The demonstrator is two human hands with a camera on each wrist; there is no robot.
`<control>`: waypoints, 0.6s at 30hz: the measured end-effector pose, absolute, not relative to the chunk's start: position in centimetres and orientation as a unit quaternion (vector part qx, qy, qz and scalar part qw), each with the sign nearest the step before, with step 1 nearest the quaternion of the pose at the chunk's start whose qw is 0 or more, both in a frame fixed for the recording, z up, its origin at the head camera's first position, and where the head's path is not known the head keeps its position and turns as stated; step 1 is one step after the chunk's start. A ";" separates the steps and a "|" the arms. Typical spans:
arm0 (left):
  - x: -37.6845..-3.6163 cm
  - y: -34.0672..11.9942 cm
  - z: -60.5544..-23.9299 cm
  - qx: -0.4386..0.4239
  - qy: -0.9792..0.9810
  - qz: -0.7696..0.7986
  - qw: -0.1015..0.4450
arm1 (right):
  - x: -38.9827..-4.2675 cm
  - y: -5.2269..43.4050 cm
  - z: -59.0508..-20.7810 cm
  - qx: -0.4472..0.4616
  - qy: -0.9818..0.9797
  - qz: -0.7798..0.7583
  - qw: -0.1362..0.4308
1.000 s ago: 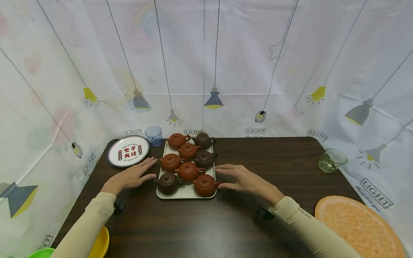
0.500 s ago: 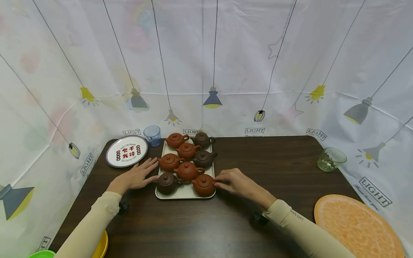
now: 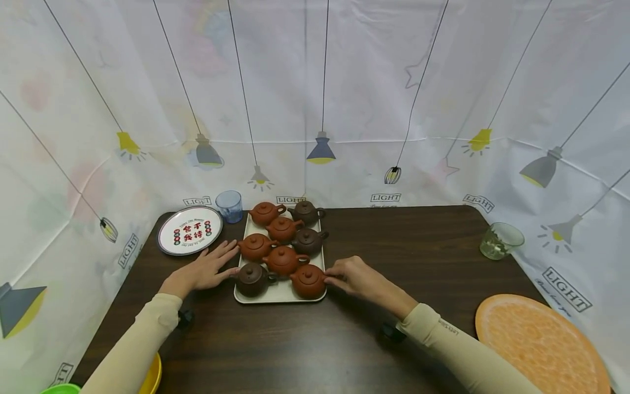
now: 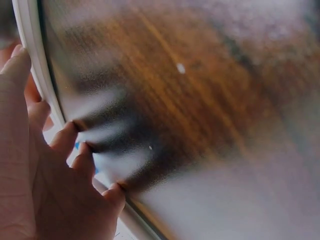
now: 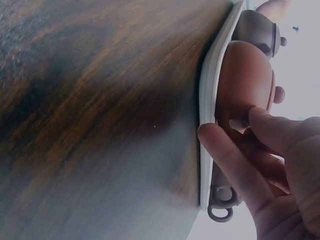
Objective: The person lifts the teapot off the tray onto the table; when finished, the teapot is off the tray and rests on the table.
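Lamp-patterned sheeting backs the dark counter before you. Your right grip, straight-fingered beside the tray a second ago, now pinches the right end of the red teapot in that tray's near right corner, so this teapot seems to be your present work. Your left grip is relaxed, fingers straight at the tray's left edge, grasping nothing.

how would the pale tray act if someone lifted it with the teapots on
The tray would likely feel heavy for its size, since eight teapots crowd it. They might slide or tip, as its rim looks low beside their rounded bodies.
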State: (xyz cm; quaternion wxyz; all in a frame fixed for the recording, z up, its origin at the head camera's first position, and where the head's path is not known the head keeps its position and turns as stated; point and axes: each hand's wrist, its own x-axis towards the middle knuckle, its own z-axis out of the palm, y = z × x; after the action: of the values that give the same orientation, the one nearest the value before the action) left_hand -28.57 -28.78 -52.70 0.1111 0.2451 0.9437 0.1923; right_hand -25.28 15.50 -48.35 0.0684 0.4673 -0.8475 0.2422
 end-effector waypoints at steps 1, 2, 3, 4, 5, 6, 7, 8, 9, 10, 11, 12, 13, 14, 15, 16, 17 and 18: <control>-28.4 -28.6 -52.4 0.243 0.945 0.187 0.114 | -25.3 15.5 -48.3 0.473 -0.844 0.240 0.074; -28.2 -28.3 -52.0 0.241 0.946 0.182 0.117 | -25.3 15.6 -48.3 0.479 -0.841 0.239 0.081; -28.1 -28.2 -51.9 0.236 0.948 0.177 0.119 | -25.3 15.6 -48.3 0.485 -0.838 0.236 0.088; -28.0 -28.0 -51.8 0.233 0.950 0.170 0.122 | -25.3 15.7 -48.3 0.491 -0.834 0.235 0.095; -27.8 -27.7 -51.3 0.228 0.952 0.159 0.125 | -25.4 15.8 -48.3 0.495 -0.830 0.234 0.102; -27.8 -27.6 -51.3 0.225 0.954 0.153 0.126 | -25.5 15.9 -48.3 0.498 -0.828 0.235 0.109; -27.8 -27.5 -51.2 0.223 0.955 0.147 0.125 | -25.5 16.0 -48.2 0.500 -0.826 0.236 0.114; -27.7 -27.4 -51.1 0.222 0.956 0.143 0.125 | -25.6 16.1 -48.1 0.499 -0.825 0.238 0.116; -27.7 -27.4 -51.1 0.221 0.957 0.140 0.124 | -25.7 16.2 -48.0 0.498 -0.825 0.241 0.117; -27.7 -27.4 -51.1 0.220 0.958 0.139 0.123 | -25.8 16.3 -47.8 0.495 -0.825 0.244 0.118; -27.7 -27.4 -51.0 0.220 0.958 0.139 0.122 | -25.9 16.4 -47.6 0.492 -0.826 0.247 0.119; -27.7 -27.4 -51.0 0.219 0.958 0.140 0.122 | -25.9 16.5 -47.4 0.490 -0.827 0.251 0.119; -27.7 -27.4 -51.0 0.219 0.958 0.140 0.122 | -26.0 16.6 -47.2 0.488 -0.827 0.252 0.120; -27.7 -27.4 -51.0 0.219 0.958 0.141 0.122 | -26.2 16.7 -46.9 0.487 -0.827 0.254 0.121; -27.7 -27.4 -51.0 0.220 0.957 0.142 0.122 | -26.3 16.8 -46.7 0.486 -0.827 0.254 0.125; -27.7 -27.5 -51.0 0.221 0.957 0.143 0.122 | -26.5 16.9 -46.4 0.487 -0.826 0.254 0.128; -27.7 -27.5 -51.0 0.221 0.957 0.145 0.123 | -26.8 17.1 -46.1 0.488 -0.824 0.254 0.134; -27.7 -27.6 -51.1 0.221 0.956 0.146 0.123 | -27.1 17.3 -45.8 0.491 -0.822 0.251 0.142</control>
State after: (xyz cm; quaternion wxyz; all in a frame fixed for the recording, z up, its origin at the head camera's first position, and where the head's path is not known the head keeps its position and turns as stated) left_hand -27.71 -27.59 -51.07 0.1232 0.2214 0.9563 0.1458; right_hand -27.13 17.32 -45.84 0.1418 0.4906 -0.8222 0.2514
